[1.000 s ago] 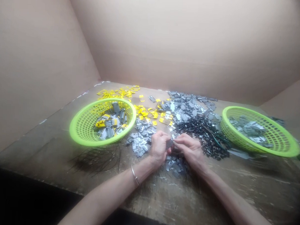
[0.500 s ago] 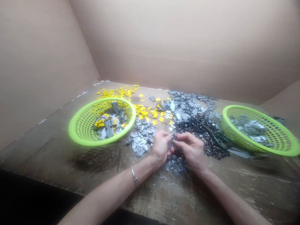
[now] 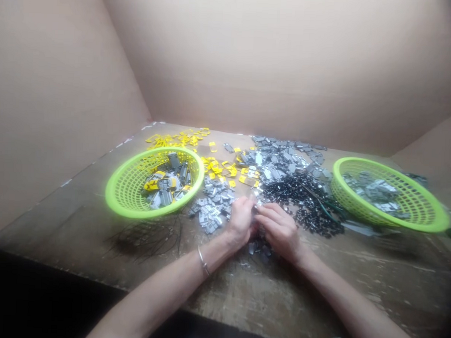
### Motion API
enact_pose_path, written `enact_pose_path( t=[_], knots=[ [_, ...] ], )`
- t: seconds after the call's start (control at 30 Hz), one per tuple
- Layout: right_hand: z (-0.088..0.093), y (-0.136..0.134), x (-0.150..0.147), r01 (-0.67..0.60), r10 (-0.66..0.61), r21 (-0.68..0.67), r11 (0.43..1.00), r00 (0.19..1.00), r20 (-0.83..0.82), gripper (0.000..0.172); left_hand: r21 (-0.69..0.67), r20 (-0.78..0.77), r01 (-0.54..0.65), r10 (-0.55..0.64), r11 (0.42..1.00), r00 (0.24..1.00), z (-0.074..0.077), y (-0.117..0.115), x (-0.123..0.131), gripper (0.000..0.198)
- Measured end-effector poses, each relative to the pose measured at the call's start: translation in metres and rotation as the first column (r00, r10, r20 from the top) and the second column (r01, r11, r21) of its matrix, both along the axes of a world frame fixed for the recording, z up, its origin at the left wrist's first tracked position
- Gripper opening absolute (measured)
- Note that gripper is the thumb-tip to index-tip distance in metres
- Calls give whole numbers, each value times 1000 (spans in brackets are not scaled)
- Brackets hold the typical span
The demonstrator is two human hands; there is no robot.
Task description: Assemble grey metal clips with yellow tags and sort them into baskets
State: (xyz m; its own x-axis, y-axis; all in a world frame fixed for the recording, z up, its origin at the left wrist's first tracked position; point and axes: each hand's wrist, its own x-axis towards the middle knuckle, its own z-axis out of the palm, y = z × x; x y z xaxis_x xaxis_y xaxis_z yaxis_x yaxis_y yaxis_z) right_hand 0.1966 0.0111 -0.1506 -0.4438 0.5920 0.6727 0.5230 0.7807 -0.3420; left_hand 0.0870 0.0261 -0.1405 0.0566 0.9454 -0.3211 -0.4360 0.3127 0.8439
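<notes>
- Grey part (image 3: 253, 208), small and partly hidden by fingers, held between both hands, just above the wooden surface (image 3: 279, 296);
- left hand (image 3: 240, 224) curled, pinching the part from one side; silver bangle (image 3: 202, 261) around the left wrist;
- right hand (image 3: 278, 230) curled, fingers pressed in close against the left hand, pinching the same part from the other side;
- loose grey pieces (image 3: 212, 208) just left of the hands; more grey pieces (image 3: 281, 159) ahead of them; black small parts (image 3: 295, 197) heaped ahead and to the right;
- yellow pieces (image 3: 174, 138) scattered behind the left basket;
- lime-green plastic basket (image 3: 108, 196) to the left, holding grey and yellow pieces;
- matching lime-green basket (image 3: 364, 161) to the right, holding grey pieces;
- thin dark wires (image 3: 147, 240) beside the left basket; cardboard wall (image 3: 252, 65) behind the surface;
</notes>
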Motion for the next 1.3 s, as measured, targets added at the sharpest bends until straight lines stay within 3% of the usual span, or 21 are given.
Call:
enact_pose_path(
  t=[0.1,0.2,0.3,0.4,0.5,0.57,0.77,0.93,1.03,1.2,1.3],
  knots=[
    [4,2,4,114,-129,-181,977,989,-74,20,-105,-57,159,-166,982,984,5,4,-6,32],
    [10,4,9,115,-215,-482,869,964,-158,16,-141,-92,306,-320,942,943,10,10,-15,39],
    [16,4,10,38,-286,-684,728,925,-252,20,-35,-26,414,-415,910,910,11,16,-24,45],
    [20,4,9,73,-410,-732,677,864,-293,24,103,76,485,-493,869,867,14,19,-28,45],
    [20,3,9,120,-486,-725,678,814,-319,24,191,120,477,-503,858,856,19,18,-27,36],
    [19,3,10,164,-489,-678,717,811,-321,21,231,123,416,-451,879,884,19,15,-25,34],
    [14,-2,5,254,-333,-373,892,928,-164,17,263,-32,257,-258,930,966,1,6,-14,35],
    [17,-8,-3,191,-235,-304,933,966,-112,20,279,-73,245,-234,929,970,0,7,-13,26],
    [24,-10,-3,92,-140,-362,928,984,-110,17,253,-20,310,-315,917,949,1,9,-14,23],
    [32,-2,9,303,-438,-471,828,875,-207,17,160,-126,400,-384,902,915,-1,6,-12,18],
    [35,2,14,262,-443,-573,777,874,-201,19,126,-226,404,-370,906,901,0,2,-8,14]
  ],
)
